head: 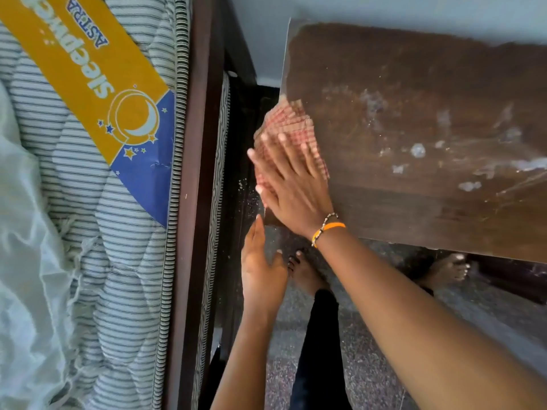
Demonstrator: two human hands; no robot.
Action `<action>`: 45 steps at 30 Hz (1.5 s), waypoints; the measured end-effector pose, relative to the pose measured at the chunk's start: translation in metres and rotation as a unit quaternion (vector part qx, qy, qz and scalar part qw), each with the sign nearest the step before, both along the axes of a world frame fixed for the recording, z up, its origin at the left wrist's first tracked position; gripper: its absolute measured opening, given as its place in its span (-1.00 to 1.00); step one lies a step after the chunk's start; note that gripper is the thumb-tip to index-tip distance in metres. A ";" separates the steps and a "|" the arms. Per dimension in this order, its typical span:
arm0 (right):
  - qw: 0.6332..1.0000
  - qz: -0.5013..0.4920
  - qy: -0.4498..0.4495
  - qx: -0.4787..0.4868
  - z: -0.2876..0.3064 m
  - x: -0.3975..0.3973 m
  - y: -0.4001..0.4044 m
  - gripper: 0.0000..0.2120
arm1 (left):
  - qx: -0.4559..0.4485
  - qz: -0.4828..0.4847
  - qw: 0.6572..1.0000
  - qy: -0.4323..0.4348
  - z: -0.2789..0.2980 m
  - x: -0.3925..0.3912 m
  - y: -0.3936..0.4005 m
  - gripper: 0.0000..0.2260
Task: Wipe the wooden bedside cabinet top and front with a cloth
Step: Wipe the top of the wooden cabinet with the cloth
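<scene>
Wiping at the left edge of the cabinet top (414, 128), right hand (291, 187) flat on the checked cloth (284, 125), cloth lying partly over the edge and partly on the wood. Blurred with motion, so exact finger placement hard to fix. Fingers (281, 152) spread wide and nearly straight, pressing the cloth down rather than gripping it; nothing pinched or closed around. Left hand (262, 267) lower, below the near left corner, palm up and cupped, fingers loosely together and a little curled, holding nothing visible; probably placed to catch crumbs swept off the edge, though not certain. Pale specks scattered near the edge between bed frame (192, 173) and cabinet. Top surface well to the right of the cloth marked with whitish smears and dusty patches (418, 150), so plenty left to do there; front face barely in view, condition not readable. For doing this step well: keep the palm flat and pressure even, drag in overlapping strokes from the far right toward this edge, fold the cloth to a clean face when loaded, press harder on the dried blotches. Risk of the cloth slipping off into the gap beside the mattress (88, 202) if pushed past the edge.
</scene>
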State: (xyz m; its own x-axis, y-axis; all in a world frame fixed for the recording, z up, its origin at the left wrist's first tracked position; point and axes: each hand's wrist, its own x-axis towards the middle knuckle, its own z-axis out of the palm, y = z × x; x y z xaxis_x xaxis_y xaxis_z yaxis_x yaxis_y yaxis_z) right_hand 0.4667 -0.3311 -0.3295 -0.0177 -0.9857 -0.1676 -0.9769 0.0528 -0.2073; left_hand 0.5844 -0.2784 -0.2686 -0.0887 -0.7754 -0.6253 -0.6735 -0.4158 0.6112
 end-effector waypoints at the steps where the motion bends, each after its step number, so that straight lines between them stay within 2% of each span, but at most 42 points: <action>1: 1.000 -0.010 -0.001 -0.002 0.000 -0.006 -0.004 -0.46 | -0.015 -0.029 0.999 -0.026 0.001 -0.002 0.000 -0.38; 4: 1.000 -0.023 0.008 -0.001 0.002 -0.023 -0.006 -0.46 | -0.055 -0.084 0.991 -0.089 0.003 -0.011 -0.001 -0.38; 7: 0.994 -0.107 0.007 0.009 0.003 -0.043 0.001 -0.45 | -0.061 -0.099 0.985 -0.125 0.005 -0.016 -0.002 -0.38; 11: 0.966 -0.257 0.016 0.034 0.005 -0.072 0.036 -0.44 | -0.050 -0.114 0.983 -0.134 0.009 -0.014 -0.004 -0.36; 16: 0.928 -0.362 0.032 0.077 0.011 -0.056 0.112 -0.41 | -0.048 -0.111 0.985 -0.120 0.011 -0.012 -0.009 -0.35; 20: 0.963 -0.251 0.028 0.092 0.015 -0.019 0.117 -0.44 | -0.090 -0.098 0.981 -0.143 0.005 -0.010 -0.004 -0.38; 23: 0.987 -0.146 0.018 0.071 0.013 -0.012 0.079 -0.47 | -0.145 -0.146 0.957 -0.205 0.000 -0.016 0.004 -0.35; 27: 0.998 -0.053 0.009 0.030 0.007 -0.025 0.004 -0.46 | -0.160 -0.196 0.932 -0.258 -0.004 -0.031 0.006 -0.23; 30: 0.998 -0.064 0.005 0.017 0.004 -0.044 -0.050 -0.46 | -0.162 -0.239 0.916 -0.278 -0.005 -0.044 0.004 -0.15; 36: 0.992 -0.126 0.008 0.020 0.004 -0.087 -0.123 -0.45 | -0.183 -0.307 0.890 -0.284 -0.007 -0.066 -0.001 -0.11; 41: 0.992 -0.128 -0.011 0.003 0.004 -0.097 -0.114 -0.45 | -0.206 -0.326 0.881 -0.275 -0.006 -0.080 -0.002 -0.07; 45: 0.981 -0.194 -0.012 0.002 0.003 -0.121 -0.086 -0.44 | -0.220 -0.357 0.865 -0.274 -0.007 -0.087 -0.001 -0.10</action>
